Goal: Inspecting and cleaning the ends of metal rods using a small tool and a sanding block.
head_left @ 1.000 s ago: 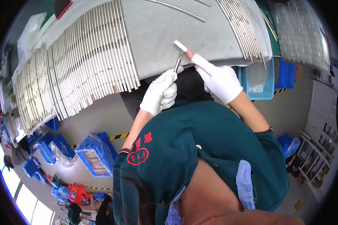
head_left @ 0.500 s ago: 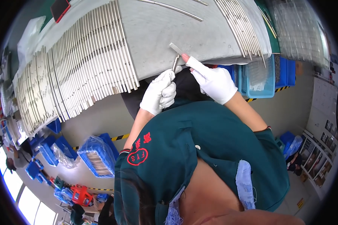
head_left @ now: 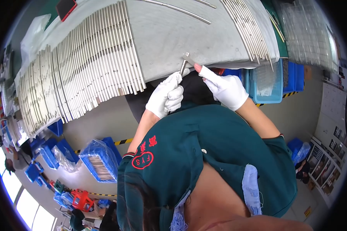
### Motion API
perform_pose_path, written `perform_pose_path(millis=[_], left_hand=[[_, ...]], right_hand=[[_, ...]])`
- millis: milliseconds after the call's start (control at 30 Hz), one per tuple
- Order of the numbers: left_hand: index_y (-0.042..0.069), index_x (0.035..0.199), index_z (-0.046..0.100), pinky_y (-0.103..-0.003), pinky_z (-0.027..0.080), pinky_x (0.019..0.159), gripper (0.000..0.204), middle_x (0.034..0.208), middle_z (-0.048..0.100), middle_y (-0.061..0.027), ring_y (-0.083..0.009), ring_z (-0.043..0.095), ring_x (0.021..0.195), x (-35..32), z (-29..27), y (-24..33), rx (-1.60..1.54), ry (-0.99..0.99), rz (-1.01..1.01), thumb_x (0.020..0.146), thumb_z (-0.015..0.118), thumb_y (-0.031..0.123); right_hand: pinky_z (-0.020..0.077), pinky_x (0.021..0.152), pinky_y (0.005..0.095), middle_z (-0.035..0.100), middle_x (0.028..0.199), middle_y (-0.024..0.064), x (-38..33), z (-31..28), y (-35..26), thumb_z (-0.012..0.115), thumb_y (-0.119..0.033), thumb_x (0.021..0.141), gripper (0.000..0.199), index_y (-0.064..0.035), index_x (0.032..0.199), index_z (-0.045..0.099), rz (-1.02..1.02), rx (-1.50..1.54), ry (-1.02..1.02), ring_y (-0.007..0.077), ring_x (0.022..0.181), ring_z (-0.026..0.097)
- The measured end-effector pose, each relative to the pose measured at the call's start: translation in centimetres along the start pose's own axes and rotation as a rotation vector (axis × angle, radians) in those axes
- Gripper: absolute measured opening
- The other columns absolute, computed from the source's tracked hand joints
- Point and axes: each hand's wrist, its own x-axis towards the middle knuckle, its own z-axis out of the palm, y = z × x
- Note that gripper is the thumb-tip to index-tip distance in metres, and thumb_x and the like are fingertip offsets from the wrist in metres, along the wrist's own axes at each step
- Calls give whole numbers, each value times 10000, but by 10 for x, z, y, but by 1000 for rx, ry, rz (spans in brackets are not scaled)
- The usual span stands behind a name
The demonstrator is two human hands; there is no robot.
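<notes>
My left hand [head_left: 165,97], in a white glove, is wrapped round a slim silver metal rod [head_left: 183,67]. The rod's upper end sticks up out of the fist, over the table's near edge; its lower part is hidden by the glove. My right hand [head_left: 228,91] wears a white glove with bare fingertips showing. It pinches a short flat metal strip [head_left: 189,60], possibly a file. The strip lies across the rod near its top end, seemingly touching it.
Long rows of metal rods [head_left: 92,57] cover the left of the grey-covered table [head_left: 162,42]. A smaller row [head_left: 245,29] lies at right, loose rods [head_left: 181,12] at the back. A light-blue bin [head_left: 273,94] stands below the right edge; a red-edged phone [head_left: 66,8] lies far left.
The flat strip has shifted down and right and now crosses the rod near its top end, where more of the rod shows above it. Both hands keep their grip.
</notes>
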Motion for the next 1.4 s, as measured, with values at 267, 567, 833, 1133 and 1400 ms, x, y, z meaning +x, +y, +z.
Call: perform_pose_path(millis=[267, 567, 833, 1133, 1400], left_hand=[[157, 951, 492, -210, 177, 318, 142, 498, 305, 69, -40, 233, 335, -1, 7, 4, 76, 69, 15, 967, 455, 293], [159, 1022, 507, -207, 177, 321, 149, 510, 306, 71, -37, 228, 339, 0, 2, 2, 57, 53, 8, 969, 449, 286], [178, 1150, 506, -202, 174, 323, 222, 512, 298, 71, -39, 232, 344, 2, -4, 1, -16, 4, -22, 978, 431, 297], [150, 1289, 454, -191, 173, 337, 350, 510, 265, 81, -31, 212, 352, -2, 5, -1, 113, -1, 14, 983, 409, 315], [106, 1175, 618, -190, 346, 471, 302, 643, 565, 2, -44, 423, 510, -48, 76, 27, 1105, 238, 160, 892, 566, 195]], right_hand=[[413, 376, 350, 556, 551, 71, 3, -11, 7, 528, -247, 900, 414, -376, 1289, 470, -8, -134, -105, 245, 400, 515], [419, 378, 352, 541, 530, 55, 0, -12, 11, 520, -287, 907, 319, -327, 1223, 537, 7, -66, -94, 249, 399, 519], [441, 405, 277, 503, 451, 26, 8, -1, 0, 562, -165, 887, 425, -288, 1291, 514, 59, 96, -14, 149, 377, 534], [400, 403, 214, 553, 550, -7, 40, -38, -21, 590, -278, 880, 561, -139, 1387, 395, 558, 863, 15, 58, 401, 452], [273, 315, 173, 651, 668, 70, 35, -76, -30, 616, -232, 860, 264, 15, 952, 628, 564, 991, -151, 47, 361, 436]])
